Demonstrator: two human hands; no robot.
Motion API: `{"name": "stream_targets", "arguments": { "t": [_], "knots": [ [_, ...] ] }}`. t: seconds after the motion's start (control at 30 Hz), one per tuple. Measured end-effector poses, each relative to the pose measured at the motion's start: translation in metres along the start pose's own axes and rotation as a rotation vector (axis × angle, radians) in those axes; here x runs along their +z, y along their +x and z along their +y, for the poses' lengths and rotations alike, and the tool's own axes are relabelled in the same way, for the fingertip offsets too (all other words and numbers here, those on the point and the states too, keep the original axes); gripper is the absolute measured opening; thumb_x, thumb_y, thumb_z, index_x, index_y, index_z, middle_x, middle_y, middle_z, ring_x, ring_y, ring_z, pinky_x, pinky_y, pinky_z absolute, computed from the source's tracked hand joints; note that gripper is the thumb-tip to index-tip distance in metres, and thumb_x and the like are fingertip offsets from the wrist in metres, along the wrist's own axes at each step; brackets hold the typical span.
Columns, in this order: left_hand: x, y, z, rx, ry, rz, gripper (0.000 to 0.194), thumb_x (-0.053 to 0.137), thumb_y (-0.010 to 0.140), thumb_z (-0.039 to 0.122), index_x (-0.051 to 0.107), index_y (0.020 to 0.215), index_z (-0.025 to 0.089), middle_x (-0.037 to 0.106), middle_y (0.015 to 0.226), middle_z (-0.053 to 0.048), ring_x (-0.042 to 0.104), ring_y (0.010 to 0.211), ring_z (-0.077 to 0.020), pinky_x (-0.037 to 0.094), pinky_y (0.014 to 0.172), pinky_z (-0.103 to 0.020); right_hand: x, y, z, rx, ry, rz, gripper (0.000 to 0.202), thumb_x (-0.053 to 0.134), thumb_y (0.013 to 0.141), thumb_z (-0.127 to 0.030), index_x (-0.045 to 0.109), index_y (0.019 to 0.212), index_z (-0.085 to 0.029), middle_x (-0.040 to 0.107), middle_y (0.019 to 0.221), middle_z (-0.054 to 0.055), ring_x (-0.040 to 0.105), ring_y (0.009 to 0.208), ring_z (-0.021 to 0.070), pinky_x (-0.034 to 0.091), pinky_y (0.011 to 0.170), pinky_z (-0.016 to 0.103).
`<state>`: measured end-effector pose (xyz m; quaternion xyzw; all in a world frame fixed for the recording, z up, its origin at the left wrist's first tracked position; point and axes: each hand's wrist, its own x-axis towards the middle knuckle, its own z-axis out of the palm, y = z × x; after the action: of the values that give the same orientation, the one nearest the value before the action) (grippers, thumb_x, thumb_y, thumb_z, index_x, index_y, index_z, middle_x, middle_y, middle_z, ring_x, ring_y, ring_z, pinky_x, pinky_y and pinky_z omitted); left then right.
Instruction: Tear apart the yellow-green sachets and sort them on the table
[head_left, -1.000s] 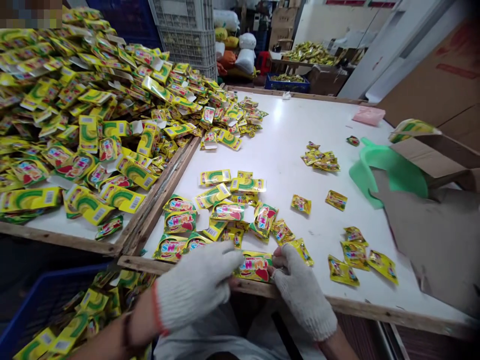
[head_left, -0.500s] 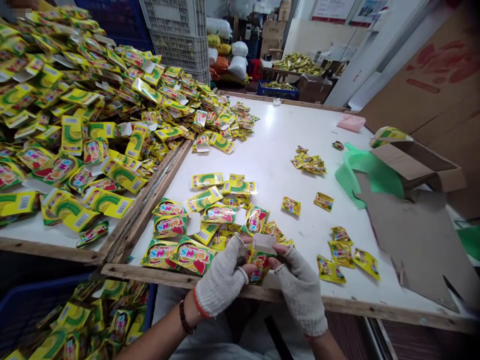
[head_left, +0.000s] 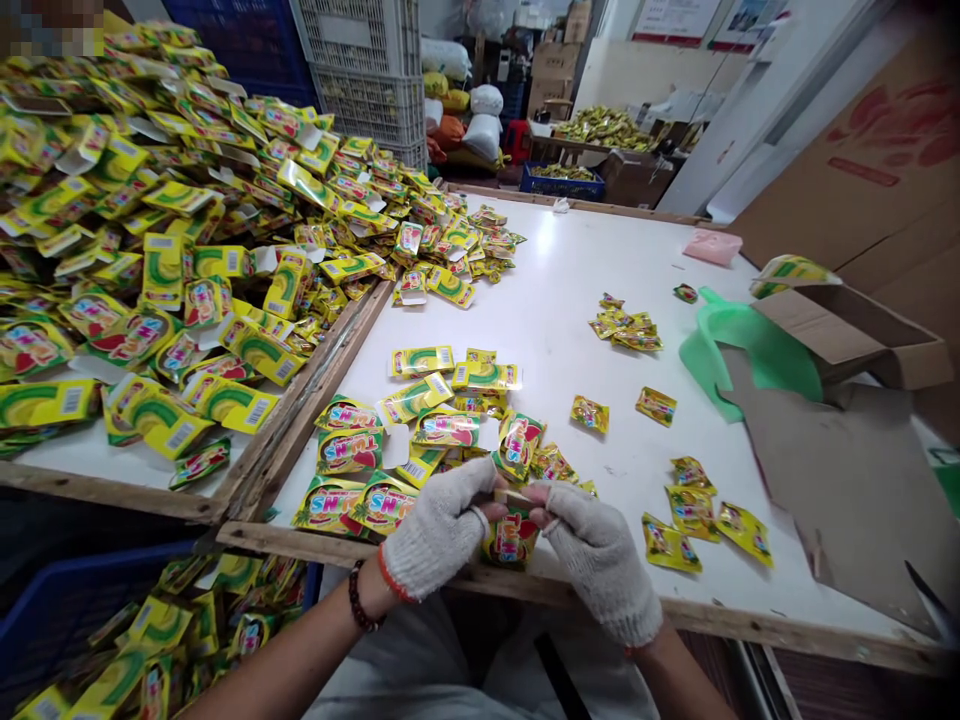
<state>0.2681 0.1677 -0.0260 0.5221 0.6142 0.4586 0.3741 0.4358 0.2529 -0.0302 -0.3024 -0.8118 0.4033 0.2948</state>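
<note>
A small yellow and green candy box [head_left: 510, 543] with a watermelon print is held upright near the table's front edge. My left hand [head_left: 442, 525], in a white fingerless knit glove, grips its upper left side, fingers closed. From the other side my right hand [head_left: 596, 550], gloved alike, pinches the box's top, where the flap lies folded over. Just beyond my hands stands another box [head_left: 517, 444]. To the left lie several more boxes [head_left: 349, 450], some with white flaps out. Small yellow candy packets [head_left: 553, 463] lie right behind my right hand.
A big heap of boxes [head_left: 180, 200] covers the left table behind a wooden rail [head_left: 307, 400]. Loose packets [head_left: 691, 510] lie to the right, near a green dustpan [head_left: 712, 350] and flattened cardboard [head_left: 840, 490]. A blue crate [head_left: 52, 610] of boxes stands below left.
The white flap that stood up at the top of the held box is now folded down. My hands have come closer together over it. The camera view has shifted slightly.
</note>
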Motion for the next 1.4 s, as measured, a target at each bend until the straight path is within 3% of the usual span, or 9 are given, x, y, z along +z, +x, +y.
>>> {"name": "stream_targets", "arguments": {
  "t": [0.1, 0.33, 0.6, 0.7, 0.8, 0.97, 1.2, 1.3, 1.4],
  "knots": [
    [-0.005, 0.001, 0.004, 0.050, 0.080, -0.050, 0.016, 0.051, 0.084, 0.028, 0.059, 0.080, 0.015, 0.057, 0.074, 0.001, 0.051, 0.070, -0.0085, 0.038, 0.065, -0.018, -0.007, 0.001, -0.007, -0.060, -0.049, -0.044, 0.020, 0.055, 0.083, -0.025, 0.070, 0.094, -0.019, 0.069, 0.093, 0.005, 0.065, 0.086, 0.0181, 0.052, 0.079, 0.028],
    [-0.019, 0.010, 0.020, 0.020, 0.186, -0.163, 0.018, 0.053, 0.083, 0.028, 0.065, 0.080, 0.015, 0.057, 0.070, 0.002, 0.049, 0.066, -0.0077, 0.035, 0.061, -0.017, -0.010, 0.009, -0.018, 0.083, -0.061, -0.102, 0.015, 0.059, 0.080, -0.025, 0.070, 0.087, -0.019, 0.070, 0.080, 0.003, 0.065, 0.073, 0.0163, 0.053, 0.065, 0.024],
    [-0.019, -0.009, 0.011, 0.351, 0.295, -0.291, 0.022, 0.047, 0.086, 0.029, 0.063, 0.080, 0.015, 0.058, 0.079, -0.005, 0.052, 0.075, -0.0112, 0.039, 0.068, -0.020, -0.026, -0.009, 0.000, -0.375, -0.207, -0.336, 0.033, 0.050, 0.081, -0.014, 0.064, 0.111, -0.019, 0.061, 0.115, 0.011, 0.061, 0.100, 0.0192, 0.052, 0.083, 0.030],
    [-0.008, -0.017, -0.001, 0.495, 0.367, -0.209, 0.018, 0.046, 0.085, 0.022, 0.062, 0.079, 0.016, 0.056, 0.078, -0.006, 0.050, 0.073, -0.0114, 0.038, 0.064, -0.021, -0.026, -0.014, 0.002, -0.421, -0.302, -0.342, 0.035, 0.048, 0.081, -0.013, 0.063, 0.112, -0.021, 0.059, 0.117, 0.011, 0.060, 0.103, 0.0204, 0.052, 0.082, 0.031],
    [0.003, -0.019, -0.010, 0.385, 0.271, -0.093, 0.017, 0.043, 0.084, 0.017, 0.061, 0.085, 0.017, 0.057, 0.078, -0.004, 0.051, 0.073, -0.0111, 0.039, 0.064, -0.021, -0.019, -0.015, 0.003, -0.354, -0.221, -0.308, 0.036, 0.046, 0.081, -0.012, 0.063, 0.111, -0.023, 0.063, 0.112, 0.008, 0.061, 0.099, 0.0180, 0.052, 0.082, 0.030],
    [0.007, -0.018, -0.006, 0.018, 0.044, 0.034, 0.023, 0.055, 0.081, 0.027, 0.054, 0.101, 0.017, 0.060, 0.090, -0.002, 0.056, 0.080, -0.0113, 0.044, 0.074, -0.021, -0.006, -0.014, 0.006, 0.009, -0.133, -0.042, 0.027, 0.060, 0.079, -0.027, 0.065, 0.104, -0.019, 0.068, 0.098, 0.007, 0.064, 0.089, 0.0211, 0.053, 0.080, 0.035],
    [0.011, -0.013, -0.007, 0.027, 0.053, 0.025, 0.017, 0.056, 0.080, 0.024, 0.062, 0.092, 0.015, 0.062, 0.085, -0.002, 0.057, 0.080, -0.0125, 0.045, 0.075, -0.022, 0.002, -0.015, 0.012, -0.235, -0.075, 0.000, 0.030, 0.051, 0.080, -0.012, 0.066, 0.103, -0.022, 0.066, 0.103, 0.007, 0.063, 0.094, 0.0192, 0.052, 0.082, 0.033],
    [0.016, -0.007, -0.008, 0.031, -0.025, 0.018, 0.017, 0.054, 0.080, 0.023, 0.063, 0.093, 0.015, 0.063, 0.086, -0.003, 0.058, 0.080, -0.0131, 0.046, 0.077, -0.024, -0.005, -0.009, 0.005, -0.284, -0.082, -0.103, 0.033, 0.052, 0.078, -0.010, 0.066, 0.105, -0.023, 0.067, 0.103, 0.006, 0.063, 0.092, 0.0186, 0.052, 0.079, 0.031],
    [-0.001, -0.009, 0.008, 0.139, 0.027, 0.077, 0.016, 0.049, 0.081, 0.021, 0.063, 0.079, 0.014, 0.061, 0.076, -0.003, 0.056, 0.071, -0.0111, 0.045, 0.069, -0.021, -0.014, 0.008, -0.002, -0.203, 0.009, -0.198, 0.019, 0.052, 0.082, -0.020, 0.069, 0.091, -0.021, 0.067, 0.098, 0.007, 0.064, 0.088, 0.0181, 0.053, 0.076, 0.030]
  ]
}}
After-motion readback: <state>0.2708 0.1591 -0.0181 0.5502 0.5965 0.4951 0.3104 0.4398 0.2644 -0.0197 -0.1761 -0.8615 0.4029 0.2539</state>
